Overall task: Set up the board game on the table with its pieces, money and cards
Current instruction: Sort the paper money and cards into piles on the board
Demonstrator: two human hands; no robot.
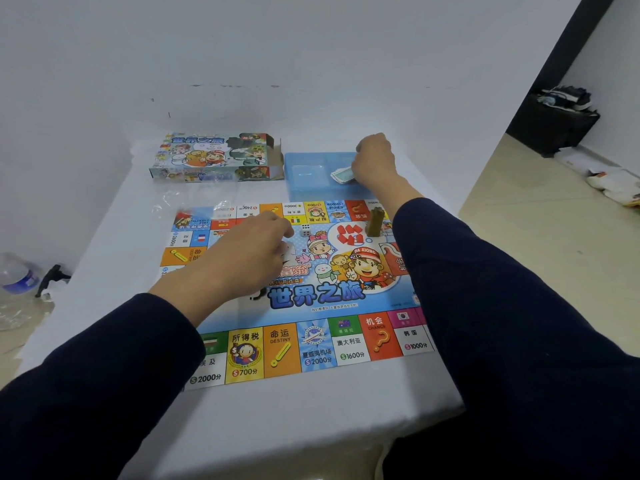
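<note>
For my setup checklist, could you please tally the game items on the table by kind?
Game board: 1
Game box: 1
Blue tray: 1
Die: 1
Olive-coloured stack of pieces: 1
Card stack, gripped by the right hand: 1
Total: 6

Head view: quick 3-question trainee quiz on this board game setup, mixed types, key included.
1. True or false: the white die lies on the game board.
2. The right hand is over which item? A) blue tray B) game box C) water bottle
3. Which of the hands rests on the board's middle?

Key: 1 true; 2 A; 3 the left hand.
</note>
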